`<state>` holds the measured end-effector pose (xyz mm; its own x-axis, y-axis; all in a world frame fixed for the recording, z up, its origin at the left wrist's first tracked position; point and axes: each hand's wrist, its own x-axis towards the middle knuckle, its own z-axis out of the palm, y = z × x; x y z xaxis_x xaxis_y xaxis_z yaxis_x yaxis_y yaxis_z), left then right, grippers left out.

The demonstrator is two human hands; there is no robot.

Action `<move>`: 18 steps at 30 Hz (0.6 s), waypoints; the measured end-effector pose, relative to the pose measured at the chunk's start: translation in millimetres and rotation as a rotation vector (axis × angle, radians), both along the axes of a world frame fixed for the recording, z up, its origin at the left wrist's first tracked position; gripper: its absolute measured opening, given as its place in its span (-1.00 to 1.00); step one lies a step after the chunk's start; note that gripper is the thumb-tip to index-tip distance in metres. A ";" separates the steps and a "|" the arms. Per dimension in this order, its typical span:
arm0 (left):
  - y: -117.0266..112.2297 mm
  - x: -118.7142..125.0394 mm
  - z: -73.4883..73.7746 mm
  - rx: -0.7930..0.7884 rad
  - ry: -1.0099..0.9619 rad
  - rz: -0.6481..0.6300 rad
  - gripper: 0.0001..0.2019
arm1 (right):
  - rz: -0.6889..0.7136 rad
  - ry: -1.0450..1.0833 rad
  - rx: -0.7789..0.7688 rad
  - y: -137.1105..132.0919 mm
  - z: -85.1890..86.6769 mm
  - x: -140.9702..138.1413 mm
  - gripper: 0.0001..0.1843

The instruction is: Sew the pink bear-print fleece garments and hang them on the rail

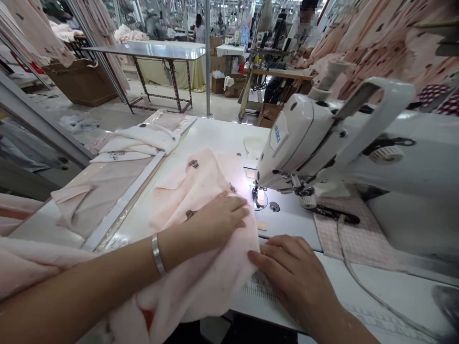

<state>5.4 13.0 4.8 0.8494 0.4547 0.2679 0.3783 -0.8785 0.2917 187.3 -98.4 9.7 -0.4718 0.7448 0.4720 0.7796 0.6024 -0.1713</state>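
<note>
A pale pink printed garment piece [201, 191] lies on the white sewing table [222, 136], its right edge near the needle [255, 193] of a white sewing machine [322, 138]. My left hand [215, 220] rests flat on top of the fabric, fingers stretched toward the needle; a silver bangle sits on that wrist. My right hand [294, 274] lies flat at the fabric's lower right edge, fingers pointing left and touching it. A small tan label [261, 225] lies on the table just above my right hand.
Folded pale fabric pieces [136, 143] are stacked at the table's back left, beside a taped plastic sheet [107, 186]. A checked cloth [351, 234] lies under the machine. More pink fabric drapes at my left [28, 267]. A seated person [287, 52] works at a far table.
</note>
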 end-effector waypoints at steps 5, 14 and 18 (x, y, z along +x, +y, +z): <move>22.7 11.3 2.2 0.002 -0.024 -0.062 -0.80 | 0.006 -0.052 0.015 13.7 1.8 7.1 -0.75; 35.6 12.9 -2.4 0.043 0.066 -0.101 -0.74 | -0.026 -0.016 0.054 11.1 -8.3 11.0 -0.71; 39.6 12.7 -4.3 0.098 0.033 -0.139 -0.74 | 0.019 -0.066 -0.001 9.9 -8.9 10.9 -0.70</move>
<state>18.1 52.6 0.5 0.9113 0.3057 0.2760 0.2597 -0.9466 0.1912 198.2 -88.5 0.8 -0.5159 0.7358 0.4387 0.7777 0.6170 -0.1202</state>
